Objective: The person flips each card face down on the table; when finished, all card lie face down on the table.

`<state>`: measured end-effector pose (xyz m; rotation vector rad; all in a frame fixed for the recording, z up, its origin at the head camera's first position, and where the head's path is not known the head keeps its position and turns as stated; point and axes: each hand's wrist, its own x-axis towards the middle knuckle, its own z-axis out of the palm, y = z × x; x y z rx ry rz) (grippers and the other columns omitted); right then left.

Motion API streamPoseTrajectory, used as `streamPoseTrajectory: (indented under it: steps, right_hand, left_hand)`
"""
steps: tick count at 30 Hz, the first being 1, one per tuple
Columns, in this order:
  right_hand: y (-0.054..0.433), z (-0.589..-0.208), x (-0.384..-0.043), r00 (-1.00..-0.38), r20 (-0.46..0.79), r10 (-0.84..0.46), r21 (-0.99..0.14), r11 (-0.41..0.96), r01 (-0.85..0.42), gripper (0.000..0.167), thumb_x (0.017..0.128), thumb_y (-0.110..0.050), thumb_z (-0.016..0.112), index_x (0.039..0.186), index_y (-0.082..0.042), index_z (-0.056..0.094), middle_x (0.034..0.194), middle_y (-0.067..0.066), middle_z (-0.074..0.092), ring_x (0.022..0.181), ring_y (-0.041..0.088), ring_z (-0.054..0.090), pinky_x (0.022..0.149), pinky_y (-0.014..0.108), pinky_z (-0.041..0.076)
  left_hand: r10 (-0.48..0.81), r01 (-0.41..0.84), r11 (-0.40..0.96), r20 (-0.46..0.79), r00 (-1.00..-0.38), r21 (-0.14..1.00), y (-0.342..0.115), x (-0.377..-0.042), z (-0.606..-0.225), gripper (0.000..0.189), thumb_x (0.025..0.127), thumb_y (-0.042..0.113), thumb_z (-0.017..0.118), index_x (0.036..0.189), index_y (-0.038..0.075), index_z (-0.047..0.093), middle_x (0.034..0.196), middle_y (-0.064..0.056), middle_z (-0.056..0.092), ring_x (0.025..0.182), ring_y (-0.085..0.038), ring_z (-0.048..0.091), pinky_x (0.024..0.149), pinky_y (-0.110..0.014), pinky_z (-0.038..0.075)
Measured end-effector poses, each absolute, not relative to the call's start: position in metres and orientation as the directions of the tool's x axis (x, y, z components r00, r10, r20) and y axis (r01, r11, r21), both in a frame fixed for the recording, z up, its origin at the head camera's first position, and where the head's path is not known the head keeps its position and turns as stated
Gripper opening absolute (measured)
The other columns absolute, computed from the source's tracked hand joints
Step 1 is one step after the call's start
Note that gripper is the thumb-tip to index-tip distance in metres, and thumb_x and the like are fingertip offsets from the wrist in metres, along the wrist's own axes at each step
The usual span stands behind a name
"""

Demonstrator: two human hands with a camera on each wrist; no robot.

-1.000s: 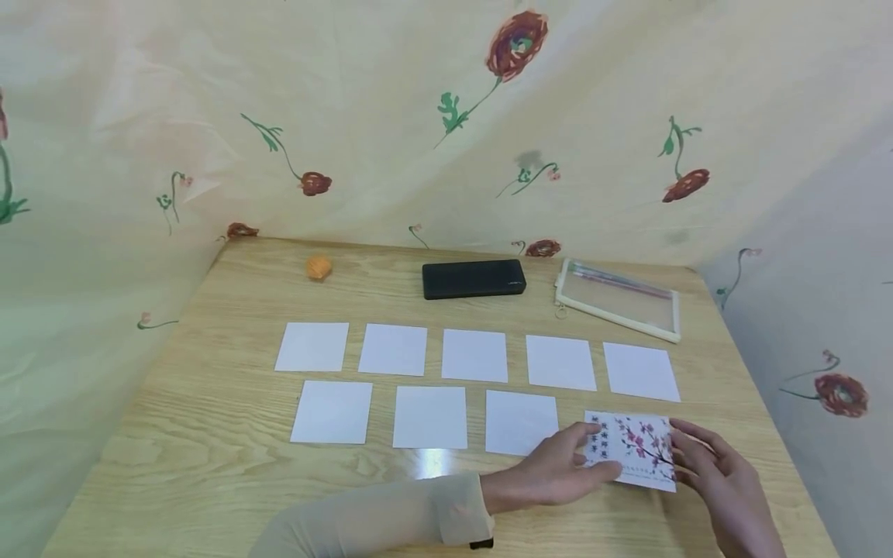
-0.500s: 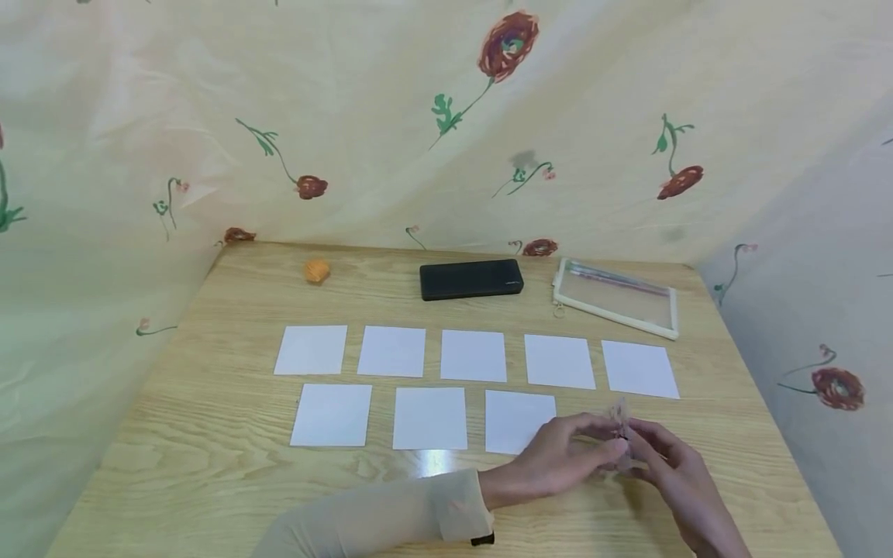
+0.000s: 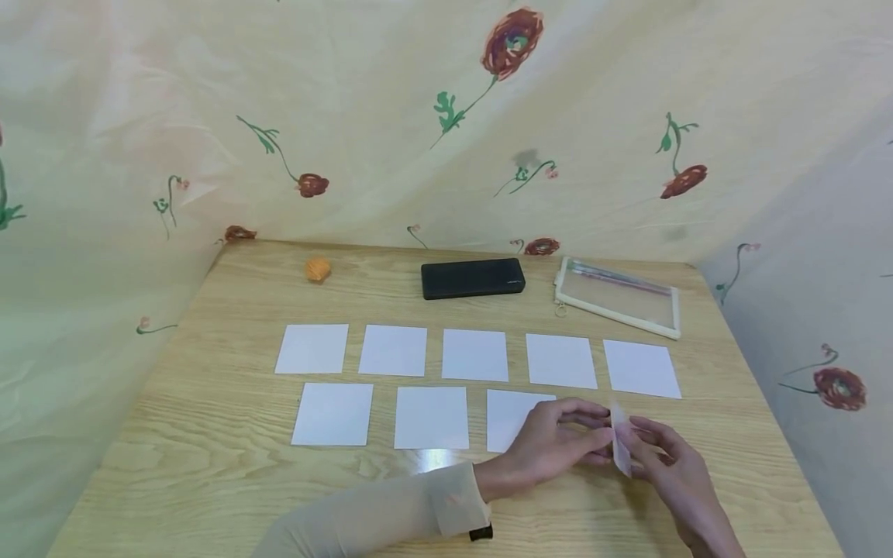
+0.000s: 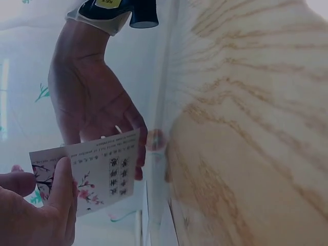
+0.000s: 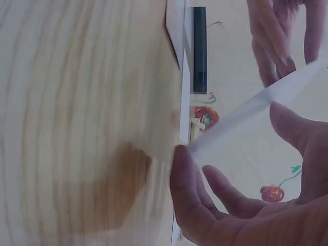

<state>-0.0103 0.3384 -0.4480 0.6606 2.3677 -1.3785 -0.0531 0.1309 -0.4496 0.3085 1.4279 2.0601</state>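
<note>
A small picture card (image 3: pixel 621 440) stands steeply tilted, nearly edge-on, between both hands at the front right of the table. Its printed face, with pink blossom branches and dark characters, shows in the left wrist view as a card (image 4: pixel 102 177). My left hand (image 3: pixel 544 446) pinches it from the left with thumb and fingers. On the other side my right hand (image 3: pixel 671 465) holds the card by its edge. From the right wrist, the card's pale plain back (image 5: pixel 241 119) shows between the right thumb (image 5: pixel 287 120) and curled fingers (image 5: pixel 189 189).
Several blank white cards (image 3: pixel 474 356) lie in two rows on the wooden table (image 3: pixel 195 496). Behind them are an orange lump (image 3: pixel 318 269), a black case (image 3: pixel 473 279) and a clear zip pouch (image 3: pixel 621 298) holding pens. Flowered cloth (image 3: pixel 391 116) hangs behind.
The card has turned from lying with its printed face up to nearly edge-on. My right hand has moved left, closer to my left hand.
</note>
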Motion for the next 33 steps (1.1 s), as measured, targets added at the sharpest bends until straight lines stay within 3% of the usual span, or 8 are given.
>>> streamPoseTrajectory:
  steps: [3,6,13,18,22,26,29,33]
  right_hand:
    - [0.343,-0.45,-0.011,-0.834,-0.458,0.308,-0.704,0.447,0.551,0.084,0.098,-0.054,0.067,0.159,-0.005,0.037,0.136,-0.006,0.059,0.091,-0.019,0.052,0.079,0.018,0.057]
    - [0.347,-0.45,-0.013,-0.815,-0.437,0.38,-0.675,0.461,0.576,0.085,0.092,-0.056,0.075,0.157,-0.01,0.044,0.119,-0.023,0.058,0.089,-0.02,0.05,0.075,0.015,0.054]
    - [0.353,-0.449,-0.02,-0.784,-0.408,0.468,-0.617,0.491,0.615,0.085,0.088,-0.056,0.08,0.154,-0.013,0.05,0.144,0.011,0.058,0.098,-0.004,0.05,0.07,0.013,0.05]
    - [0.356,-0.451,-0.023,-0.798,-0.358,0.485,-0.597,0.538,0.595,0.08,0.088,-0.05,0.082,0.152,-0.01,0.053,0.141,0.015,0.06,0.098,0.002,0.054,0.067,0.012,0.049]
    - [0.359,-0.455,-0.026,-0.819,-0.316,0.48,-0.579,0.586,0.567,0.076,0.089,-0.043,0.083,0.149,-0.006,0.054,0.138,0.02,0.06,0.106,0.02,0.063,0.064,0.011,0.046]
    - [0.362,-0.459,-0.028,-0.835,-0.283,0.471,-0.555,0.63,0.543,0.071,0.09,-0.037,0.083,0.146,-0.003,0.056,0.134,0.022,0.061,0.11,0.031,0.064,0.063,0.009,0.043]
    - [0.365,-0.462,-0.03,-0.844,-0.274,0.46,-0.541,0.652,0.531,0.069,0.09,-0.035,0.084,0.145,-0.002,0.057,0.131,0.023,0.062,0.107,0.03,0.065,0.063,0.009,0.042]
    - [0.369,-0.465,-0.033,-0.845,-0.287,0.452,-0.535,0.656,0.532,0.07,0.091,-0.034,0.082,0.145,0.001,0.055,0.131,0.025,0.062,0.108,0.033,0.063,0.063,0.009,0.04]
  left_hand:
    - [0.571,-0.299,-0.209,-0.132,-0.811,0.931,0.131,-0.055,-0.45,0.038,0.097,0.004,0.07,0.134,0.006,0.064,0.116,-0.002,0.073,0.089,-0.008,0.077,0.08,-0.027,0.064]
    - [0.548,-0.235,-0.139,-0.123,-0.828,0.962,0.13,-0.057,-0.45,0.044,0.095,0.001,0.071,0.137,0.01,0.062,0.114,-0.002,0.074,0.083,-0.002,0.074,0.076,-0.025,0.064]
    - [0.511,-0.154,0.019,-0.142,-0.848,0.988,0.13,-0.059,-0.453,0.061,0.09,-0.004,0.073,0.144,0.018,0.055,0.104,0.007,0.068,0.073,0.002,0.07,0.066,-0.017,0.059]
    - [0.515,-0.111,0.111,-0.152,-0.844,0.988,0.131,-0.063,-0.457,0.062,0.09,0.002,0.075,0.147,0.016,0.055,0.106,0.006,0.068,0.077,0.004,0.068,0.068,-0.015,0.057]
    - [0.538,-0.099,0.187,-0.186,-0.822,0.977,0.132,-0.065,-0.458,0.066,0.091,0.013,0.075,0.153,0.011,0.051,0.112,0.002,0.07,0.081,0.004,0.067,0.073,-0.013,0.055]
    - [0.541,-0.066,0.295,-0.223,-0.811,0.953,0.134,-0.068,-0.458,0.034,0.093,0.022,0.075,0.123,0.008,0.069,0.121,0.0,0.072,0.093,0.002,0.066,0.08,-0.013,0.052]
    - [0.53,-0.049,0.365,-0.25,-0.81,0.93,0.137,-0.07,-0.457,0.014,0.092,0.025,0.076,0.091,0.013,0.069,0.118,0.002,0.074,0.102,-0.001,0.064,0.083,-0.014,0.05]
    - [0.534,-0.065,0.385,-0.279,-0.798,0.921,0.141,-0.071,-0.457,0.014,0.092,0.026,0.075,0.085,0.016,0.069,0.095,0.007,0.074,0.09,0.003,0.059,0.078,-0.014,0.048]
